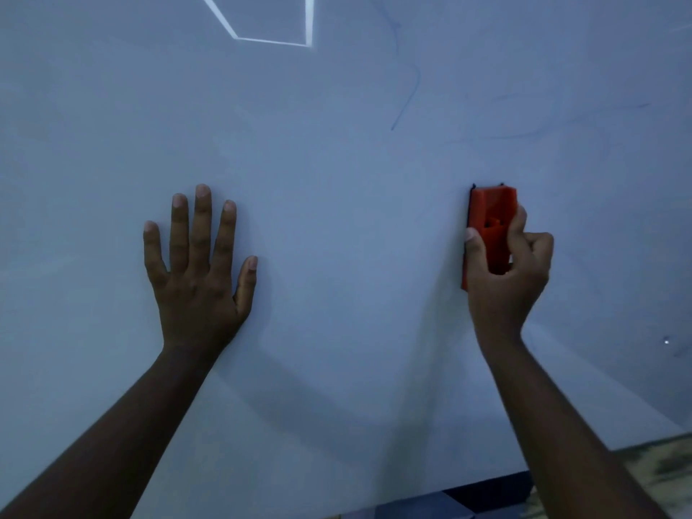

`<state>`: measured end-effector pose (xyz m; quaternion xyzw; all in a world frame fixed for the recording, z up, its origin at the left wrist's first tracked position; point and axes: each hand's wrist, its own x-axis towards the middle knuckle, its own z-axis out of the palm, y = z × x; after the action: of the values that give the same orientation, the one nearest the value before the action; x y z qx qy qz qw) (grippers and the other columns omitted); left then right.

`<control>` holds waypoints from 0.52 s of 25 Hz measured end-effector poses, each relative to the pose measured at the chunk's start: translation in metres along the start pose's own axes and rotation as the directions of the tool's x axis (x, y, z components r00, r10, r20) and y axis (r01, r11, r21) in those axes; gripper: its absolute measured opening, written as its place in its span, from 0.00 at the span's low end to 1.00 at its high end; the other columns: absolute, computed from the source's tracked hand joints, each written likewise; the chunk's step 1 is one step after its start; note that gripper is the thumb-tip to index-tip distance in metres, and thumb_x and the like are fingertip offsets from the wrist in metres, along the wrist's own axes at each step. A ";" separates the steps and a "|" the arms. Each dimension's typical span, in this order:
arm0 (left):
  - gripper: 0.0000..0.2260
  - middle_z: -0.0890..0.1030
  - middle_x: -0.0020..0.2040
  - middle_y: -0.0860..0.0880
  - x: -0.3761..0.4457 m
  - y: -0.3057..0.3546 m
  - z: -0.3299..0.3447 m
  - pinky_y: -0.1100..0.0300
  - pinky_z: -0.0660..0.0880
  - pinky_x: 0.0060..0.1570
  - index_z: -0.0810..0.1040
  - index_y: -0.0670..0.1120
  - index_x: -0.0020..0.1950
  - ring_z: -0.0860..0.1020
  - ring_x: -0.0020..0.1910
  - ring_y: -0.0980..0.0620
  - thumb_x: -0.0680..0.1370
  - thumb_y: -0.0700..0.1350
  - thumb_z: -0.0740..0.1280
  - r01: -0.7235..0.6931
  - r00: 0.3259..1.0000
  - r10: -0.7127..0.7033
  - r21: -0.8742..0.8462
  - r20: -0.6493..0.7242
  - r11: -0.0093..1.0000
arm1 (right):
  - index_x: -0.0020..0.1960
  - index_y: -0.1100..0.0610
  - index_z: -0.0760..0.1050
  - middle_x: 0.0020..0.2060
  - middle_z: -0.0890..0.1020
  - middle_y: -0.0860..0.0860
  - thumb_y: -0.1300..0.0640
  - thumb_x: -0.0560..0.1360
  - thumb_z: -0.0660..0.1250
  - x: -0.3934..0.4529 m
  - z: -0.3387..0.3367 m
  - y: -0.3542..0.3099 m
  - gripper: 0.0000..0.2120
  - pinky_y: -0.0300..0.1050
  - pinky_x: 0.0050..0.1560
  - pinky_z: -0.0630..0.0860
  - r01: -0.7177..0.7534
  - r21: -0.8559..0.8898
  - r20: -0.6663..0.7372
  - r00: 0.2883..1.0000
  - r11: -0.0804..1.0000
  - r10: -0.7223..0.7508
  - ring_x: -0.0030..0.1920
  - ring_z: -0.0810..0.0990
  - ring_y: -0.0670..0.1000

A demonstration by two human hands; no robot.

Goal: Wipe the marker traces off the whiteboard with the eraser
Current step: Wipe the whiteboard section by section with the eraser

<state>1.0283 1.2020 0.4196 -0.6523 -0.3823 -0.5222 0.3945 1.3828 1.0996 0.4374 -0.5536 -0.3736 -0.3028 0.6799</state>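
Note:
The whiteboard (337,181) fills almost the whole view. A thin blue marker line (406,103) curves down its upper middle, and fainter blue streaks (524,134) run across the upper right. My right hand (505,279) grips an orange eraser (492,207) upright against the board, thumb on its left side and fingers curled over its right; the eraser's lower half is hidden by the hand. My left hand (198,264) lies flat on the board at the left, fingers straight and spread, holding nothing.
The board's lower edge (561,464) slants across the bottom right, with a patterned floor (659,466) and a dark object (486,492) below it. A bright reflected outline (269,40) shows at the board's top.

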 end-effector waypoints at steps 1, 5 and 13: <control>0.30 0.54 0.87 0.40 0.000 0.000 0.000 0.35 0.48 0.83 0.54 0.45 0.88 0.51 0.87 0.40 0.88 0.53 0.59 0.003 1.000 -0.003 0.000 -0.001 1.000 | 0.73 0.60 0.75 0.46 0.70 0.55 0.47 0.76 0.73 -0.010 0.005 -0.008 0.29 0.57 0.47 0.77 0.024 0.006 0.007 1.000 1.000 -0.024 0.45 0.74 0.59; 0.30 0.54 0.87 0.40 -0.001 0.001 0.001 0.36 0.47 0.83 0.54 0.45 0.88 0.50 0.87 0.41 0.88 0.53 0.59 0.009 1.000 -0.009 0.004 0.000 1.000 | 0.66 0.63 0.80 0.44 0.75 0.59 0.51 0.75 0.75 -0.108 0.019 -0.046 0.24 0.54 0.45 0.72 0.408 0.095 0.274 0.866 0.908 -0.418 0.43 0.73 0.59; 0.30 0.54 0.87 0.41 -0.002 0.000 0.001 0.38 0.47 0.84 0.55 0.44 0.87 0.49 0.87 0.42 0.88 0.53 0.57 -0.004 1.000 0.004 0.022 -0.002 1.000 | 0.70 0.55 0.78 0.47 0.78 0.58 0.46 0.77 0.73 -0.085 0.020 -0.065 0.25 0.54 0.44 0.72 0.707 0.195 0.404 0.574 0.680 -0.712 0.44 0.75 0.59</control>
<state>1.0281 1.2030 0.4175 -0.6481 -0.3863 -0.5178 0.4032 1.2804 1.1057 0.4017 -0.4072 -0.7113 -0.4107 0.3995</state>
